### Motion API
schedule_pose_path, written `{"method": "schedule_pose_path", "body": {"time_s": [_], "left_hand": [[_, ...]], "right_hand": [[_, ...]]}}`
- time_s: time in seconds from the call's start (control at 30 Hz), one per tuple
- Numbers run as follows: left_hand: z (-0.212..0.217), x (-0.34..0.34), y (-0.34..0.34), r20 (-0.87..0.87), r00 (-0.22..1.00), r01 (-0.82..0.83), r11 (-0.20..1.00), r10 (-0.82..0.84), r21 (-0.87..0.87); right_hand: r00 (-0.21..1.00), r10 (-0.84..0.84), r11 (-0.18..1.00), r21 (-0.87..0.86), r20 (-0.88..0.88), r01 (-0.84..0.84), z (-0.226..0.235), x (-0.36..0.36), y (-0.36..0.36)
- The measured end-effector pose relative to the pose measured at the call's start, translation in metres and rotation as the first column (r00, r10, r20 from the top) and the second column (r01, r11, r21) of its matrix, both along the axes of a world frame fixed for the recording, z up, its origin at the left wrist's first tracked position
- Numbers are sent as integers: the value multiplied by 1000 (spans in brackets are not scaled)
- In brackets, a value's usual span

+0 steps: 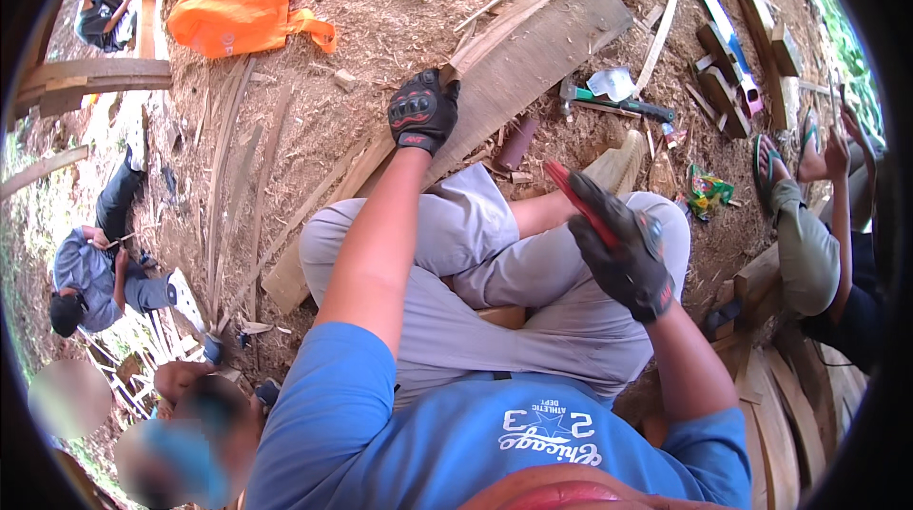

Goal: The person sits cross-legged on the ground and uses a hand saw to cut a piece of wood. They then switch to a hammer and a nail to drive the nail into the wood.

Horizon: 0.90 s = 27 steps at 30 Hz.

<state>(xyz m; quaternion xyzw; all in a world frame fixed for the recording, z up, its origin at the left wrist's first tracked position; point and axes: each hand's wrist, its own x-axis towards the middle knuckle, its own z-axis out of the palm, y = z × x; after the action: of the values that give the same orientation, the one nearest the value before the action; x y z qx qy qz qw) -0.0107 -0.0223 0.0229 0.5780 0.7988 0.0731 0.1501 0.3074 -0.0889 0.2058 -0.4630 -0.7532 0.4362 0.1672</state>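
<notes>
The left hand curls its fingers around a wooden strip lying along a board; likely light, stiff and splintery, best held mid-length. The right hand, empty, has straight fingers close together.

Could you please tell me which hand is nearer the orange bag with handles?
Left: the black-gloved left hand is below and right of the orange bag in the picture; the right hand is farther right and lower.

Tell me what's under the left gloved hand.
A pale wood strip shows past the left hand, with a wide plank beside it; what the hand covers directly cannot be seen.
</notes>
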Motion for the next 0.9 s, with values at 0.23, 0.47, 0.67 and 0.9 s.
{"method": "schedule_pose_path", "body": {"time_s": [0.23,0.47,0.67,0.9], "left_hand": [[4,5,9,25,999,30,999,-29,-40],[3,-1,7,-4,1000,-8,996,8,-93],[12,2,7,37,999,-9,996,12,-88],[18,0,11,88,996,8,983,8,-183]], "right_hand": [[995,-18,999,-44,-100,14,-90,-96,79],[999,36,999,-11,-1,-36,-21,-1,14],[997,36,999,37,-72,-33,-31,-13,21],[995,-61,998,-35,-78,59,-88,-90,74]]}}
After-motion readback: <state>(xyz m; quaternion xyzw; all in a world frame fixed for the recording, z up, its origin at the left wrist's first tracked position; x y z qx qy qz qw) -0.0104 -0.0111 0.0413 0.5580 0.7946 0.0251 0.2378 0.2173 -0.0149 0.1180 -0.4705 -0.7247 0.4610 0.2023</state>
